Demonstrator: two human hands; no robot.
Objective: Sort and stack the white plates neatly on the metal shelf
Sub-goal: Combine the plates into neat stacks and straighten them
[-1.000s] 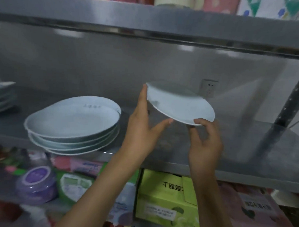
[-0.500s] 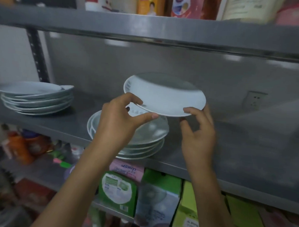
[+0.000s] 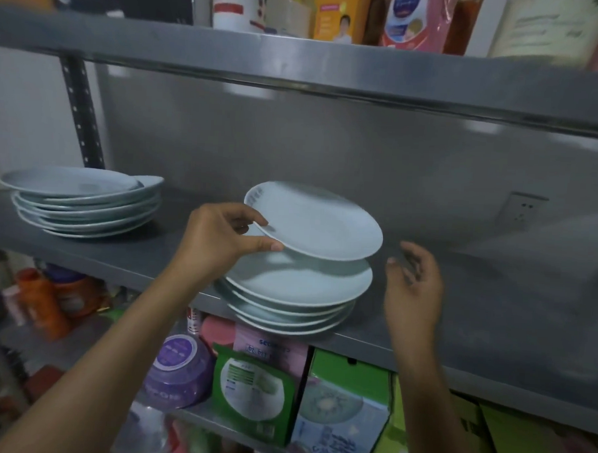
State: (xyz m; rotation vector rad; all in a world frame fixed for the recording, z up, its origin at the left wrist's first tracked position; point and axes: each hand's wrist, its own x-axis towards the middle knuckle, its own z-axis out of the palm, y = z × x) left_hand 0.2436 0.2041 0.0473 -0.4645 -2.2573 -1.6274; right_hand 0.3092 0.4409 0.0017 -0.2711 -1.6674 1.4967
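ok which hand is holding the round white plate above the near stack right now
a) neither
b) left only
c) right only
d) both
b) The left hand pinches the round white plate at its rim above the near stack, while the right hand hovers beside it, fingers loose and touching nothing.

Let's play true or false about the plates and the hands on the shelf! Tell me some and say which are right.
1. The left hand pinches the held plate. True.
2. The right hand grips that plate too. False: it is off the plate, fingers loose.
3. The held plate lies flat on the near stack. False: its left side is raised above it.
4. A second stack sits further left on the metal shelf. True.
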